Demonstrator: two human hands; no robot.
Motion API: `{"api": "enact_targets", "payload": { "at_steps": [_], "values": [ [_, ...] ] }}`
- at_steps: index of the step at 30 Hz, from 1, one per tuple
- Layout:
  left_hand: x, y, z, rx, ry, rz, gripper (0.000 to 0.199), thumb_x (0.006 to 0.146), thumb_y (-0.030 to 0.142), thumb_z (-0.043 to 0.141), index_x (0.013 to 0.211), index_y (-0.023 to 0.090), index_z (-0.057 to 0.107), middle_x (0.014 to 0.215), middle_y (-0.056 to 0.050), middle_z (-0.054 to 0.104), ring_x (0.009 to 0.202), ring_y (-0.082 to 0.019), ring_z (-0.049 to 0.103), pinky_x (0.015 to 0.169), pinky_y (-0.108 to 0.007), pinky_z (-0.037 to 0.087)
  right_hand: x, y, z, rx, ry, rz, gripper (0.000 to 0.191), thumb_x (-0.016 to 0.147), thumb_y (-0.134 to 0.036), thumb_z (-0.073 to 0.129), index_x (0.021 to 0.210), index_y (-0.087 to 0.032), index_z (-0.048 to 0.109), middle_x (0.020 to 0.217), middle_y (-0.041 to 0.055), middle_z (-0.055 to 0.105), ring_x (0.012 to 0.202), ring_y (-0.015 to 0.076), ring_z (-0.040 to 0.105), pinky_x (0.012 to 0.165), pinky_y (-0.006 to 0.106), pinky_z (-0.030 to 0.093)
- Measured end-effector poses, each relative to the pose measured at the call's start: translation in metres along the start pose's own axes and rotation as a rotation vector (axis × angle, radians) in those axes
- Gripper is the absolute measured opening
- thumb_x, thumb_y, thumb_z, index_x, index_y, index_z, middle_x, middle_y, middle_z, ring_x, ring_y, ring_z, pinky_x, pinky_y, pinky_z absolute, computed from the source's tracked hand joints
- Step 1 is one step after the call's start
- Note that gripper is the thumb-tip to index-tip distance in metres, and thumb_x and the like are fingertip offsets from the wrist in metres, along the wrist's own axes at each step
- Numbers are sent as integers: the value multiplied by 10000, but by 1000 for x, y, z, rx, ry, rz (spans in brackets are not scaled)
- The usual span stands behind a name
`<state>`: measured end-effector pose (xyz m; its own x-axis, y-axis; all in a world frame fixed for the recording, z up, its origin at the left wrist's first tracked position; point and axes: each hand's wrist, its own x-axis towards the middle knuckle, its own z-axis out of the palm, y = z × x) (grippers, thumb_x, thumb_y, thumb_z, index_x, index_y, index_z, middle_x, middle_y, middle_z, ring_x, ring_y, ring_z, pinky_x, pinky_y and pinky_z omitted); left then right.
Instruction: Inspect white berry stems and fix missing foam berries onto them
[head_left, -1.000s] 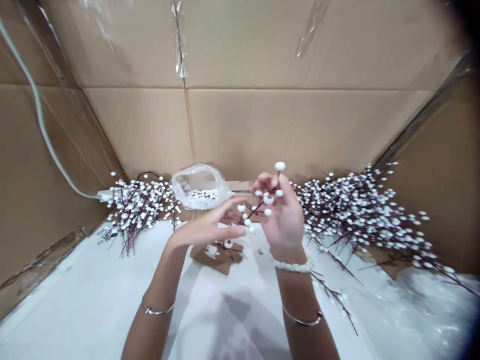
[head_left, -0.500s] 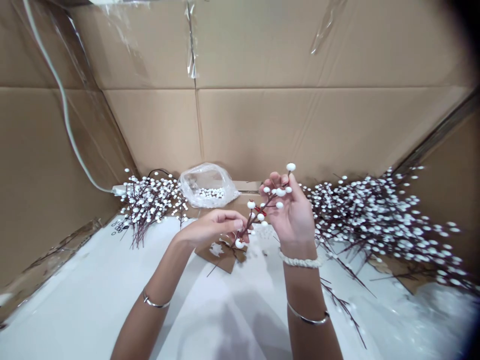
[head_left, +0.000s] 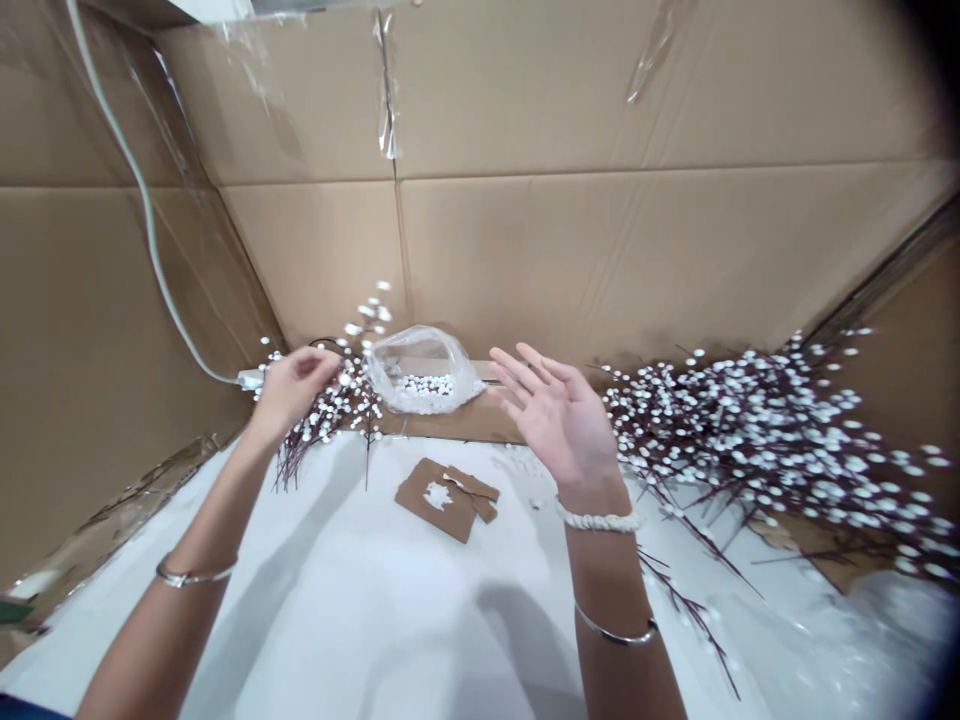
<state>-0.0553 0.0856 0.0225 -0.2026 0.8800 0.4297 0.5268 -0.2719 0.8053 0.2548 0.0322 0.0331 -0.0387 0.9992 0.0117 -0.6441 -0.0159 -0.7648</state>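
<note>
My left hand (head_left: 295,392) is closed on a white-berry sprig (head_left: 370,322), whose long axis leans up and right over the berry branch pile (head_left: 326,415) at upper left of the frame, and my right hand (head_left: 555,415) is open, fingers apart, farther away.

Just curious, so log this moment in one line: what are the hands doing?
left hand: at white-berried sprig above branch pile | right hand: open, empty | nearby: plastic bag of white beads, cardboard scrap

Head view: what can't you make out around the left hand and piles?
Head view:
- Left hand: its back hides any grip on the berry stem.
- Plastic bag: film blurs the white beads inside, uncountable.
- Berry pile at right: its tips run into the dark right edge.
</note>
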Motion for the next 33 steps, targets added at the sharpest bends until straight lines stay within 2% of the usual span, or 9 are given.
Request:
{"api": "enact_targets", "payload": {
  "at_steps": [4, 11, 15, 18, 24, 26, 28, 30, 33],
  "values": [
    [31, -36, -35, 205, 112, 20, 139, 800, 285, 629, 805, 157, 684, 589, 127, 613, 846, -57, 653, 705, -148, 369, -4, -5, 0, 20, 27, -36, 399, 801, -325, 551, 1192, -249, 537, 1285, 68, 638, 1195, 192, 592, 968, 363, 516],
    [34, -53, -42, 403, 93, 10, 177, 696, 284, 742, 682, 119, 682, 394, 75, 510, 1042, -187, 657, 707, -252, 289, -6, -7, -1, 57, 1, -64, 318, 772, -281, 591, 1086, -247, 557, 1026, 29, 681, 864, 145, 645, 784, 310, 547],
    [22, -26, -35, 450, 174, 62, 268, 781, 423, 673, 765, 157, 709, 673, 28, 683, 1171, -253, 592, 820, -310, 334, -3, -11, -9, 63, -12, -164, 223, 757, -195, 635, 959, -241, 552, 653, -68, 505, 542, 64, 474, 571, 215, 470],
    [-5, 11, -9, 444, 217, 126, 328, 834, 477, 604, 932, 181, 706, 994, -51, 710, 1030, -268, 625, 850, -363, 389, -1, -18, -22, -6, -11, -284, 173, 768, -210, 656, 891, -246, 541, 540, -99, 326, 443, 58, 327, 465, 200, 373],
    [-78, 87, 55, 127, -74, 267, 260, 900, 418, 550, 1000, 214, 676, 1056, -55, 703, 953, -205, 625, 751, -277, 451, 6, -29, -68, -421, 211, -436, 257, 812, -463, 623, 912, -238, 546, 408, -133, 224, 355, 71, 192, 398, 210, 251],
    [-92, 102, 63, 42, -161, 279, 222, 891, 406, 579, 980, 235, 689, 1054, -39, 705, 931, -196, 617, 705, -257, 448, 8, -31, -87, -899, 287, -317, 318, 918, -487, 415, 977, -212, 563, 416, -111, 273, 369, 87, 264, 423, 214, 283],
    [-98, 109, 63, -25, -191, 278, 184, 875, 391, 611, 953, 253, 705, 1016, -29, 710, 884, -192, 607, 656, -247, 437, 10, -27, -103, -1492, 249, -35, 340, 942, -387, 346, 1001, -183, 611, 451, -68, 409, 443, 91, 417, 501, 203, 355],
    [-99, 109, 58, -45, -175, 276, 165, 866, 380, 626, 944, 266, 716, 977, -25, 711, 852, -191, 596, 605, -242, 419, 12, -18, -114, -1750, 182, 204, 228, 845, -312, 521, 821, -151, 681, 459, -18, 515, 506, 108, 517, 556, 214, 392],
    [-95, 105, 49, 10, -151, 301, 166, 868, 386, 620, 948, 275, 714, 958, -18, 708, 835, -186, 593, 571, -241, 399, 15, 5, -122, -1897, 150, 444, 115, 609, -168, 711, 525, -130, 642, 418, 42, 557, 523, 168, 578, 581, 257, 412]
  ]
}}
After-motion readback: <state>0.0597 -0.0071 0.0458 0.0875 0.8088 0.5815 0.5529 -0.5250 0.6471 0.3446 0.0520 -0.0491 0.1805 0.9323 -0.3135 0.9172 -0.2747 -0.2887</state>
